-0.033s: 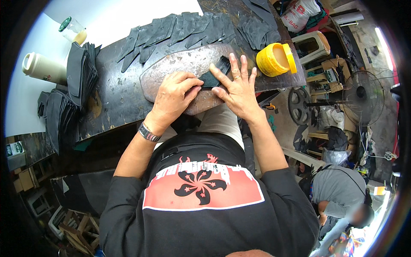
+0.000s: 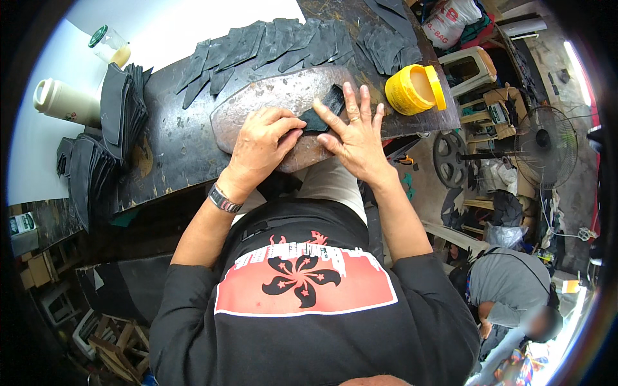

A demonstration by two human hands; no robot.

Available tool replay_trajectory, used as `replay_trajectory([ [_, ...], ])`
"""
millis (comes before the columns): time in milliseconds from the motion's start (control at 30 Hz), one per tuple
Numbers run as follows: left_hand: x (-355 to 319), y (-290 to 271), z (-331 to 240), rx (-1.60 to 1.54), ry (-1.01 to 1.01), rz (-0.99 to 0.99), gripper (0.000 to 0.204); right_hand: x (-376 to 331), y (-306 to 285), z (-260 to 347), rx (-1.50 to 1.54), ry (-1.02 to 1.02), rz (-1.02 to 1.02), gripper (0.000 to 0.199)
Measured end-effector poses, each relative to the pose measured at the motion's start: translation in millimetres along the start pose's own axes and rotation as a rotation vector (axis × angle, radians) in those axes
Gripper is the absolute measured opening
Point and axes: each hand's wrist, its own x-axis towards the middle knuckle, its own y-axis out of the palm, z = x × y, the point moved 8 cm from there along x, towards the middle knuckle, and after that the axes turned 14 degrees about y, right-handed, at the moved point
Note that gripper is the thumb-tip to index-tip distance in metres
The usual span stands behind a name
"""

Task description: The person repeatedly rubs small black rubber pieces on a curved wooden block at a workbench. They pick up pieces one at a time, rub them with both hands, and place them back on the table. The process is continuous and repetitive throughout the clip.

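On a worn, smooth board point(image 2: 238, 119) at the table's near edge lies a small black piece that looks like leather point(image 2: 313, 121). My left hand point(image 2: 262, 141) pinches its left end between thumb and fingertips. My right hand point(image 2: 357, 138) is spread over the right part, fingers stretched out, with the index finger lying across the piece. Part of the piece is hidden under that hand. Beyond the board, a row of overlapping black cut pieces point(image 2: 277, 44) lies on the dark table.
A yellow tub point(image 2: 409, 91) of tan paste stands open at right. Stacked black panels point(image 2: 119, 116), a cream flask point(image 2: 67, 101) and a green-lidded jar point(image 2: 111, 47) are at left. Past the table's right edge are a fan point(image 2: 544, 145) and a bent-over person point(image 2: 508, 283).
My right hand has shifted very slightly down and to the left over the black piece. My left hand keeps its pinch in the same place.
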Motion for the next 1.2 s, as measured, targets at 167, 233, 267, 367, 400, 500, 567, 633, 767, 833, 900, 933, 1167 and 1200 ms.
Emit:
replay_trajectory([
  [167,1,1,2,-0.015,-0.025,0.019,0.014,-10,-1,5,0.079,-0.019,0.008,0.057],
  [233,7,2,4,0.017,-0.001,-0.004,0.014,-1,-4,-3,0.093,0.051,-0.05,0.059],
  [267,7,2,4,0.028,0.006,-0.011,0.013,1,-3,-3,0.007,0.086,-0.076,0.065],
  [367,8,3,6,0.039,-0.007,-0.005,0.015,0,0,6,-0.106,0.076,-0.137,0.073],
  [400,8,3,6,0.043,-0.006,-0.003,0.015,-3,1,11,-0.124,0.058,-0.149,0.079],
  [500,6,2,7,0.041,-0.017,-0.02,0.015,-12,7,23,-0.048,0.004,-0.081,0.078],
  [567,4,2,9,0.016,-0.036,-0.027,0.015,-12,4,23,-0.092,0.0,-0.096,0.078],
  [633,4,2,8,0.025,-0.037,-0.014,0.015,-6,-3,16,-0.153,0.034,-0.142,0.08],
  [767,5,-3,6,0.022,-0.047,-0.019,0.013,-2,-4,20,-0.23,0.012,-0.144,0.084],
  [833,7,-7,10,-0.049,-0.085,-0.015,0.011,-5,0,29,-0.215,-0.011,-0.125,0.084],
  [900,8,-10,20,-0.171,-0.167,-0.002,0.021,-8,3,38,-0.225,-0.025,-0.11,0.084],
  [933,12,-15,23,-0.184,-0.152,-0.035,0.025,-10,5,41,-0.248,-0.026,-0.096,0.085],
  [1167,53,6,52,-0.143,0.113,0.262,0.04,-13,4,53,-0.217,-0.037,-0.124,0.082],
  [1200,56,13,54,-0.173,0.152,0.298,0.04,-13,4,53,-0.211,-0.039,-0.134,0.079],
])
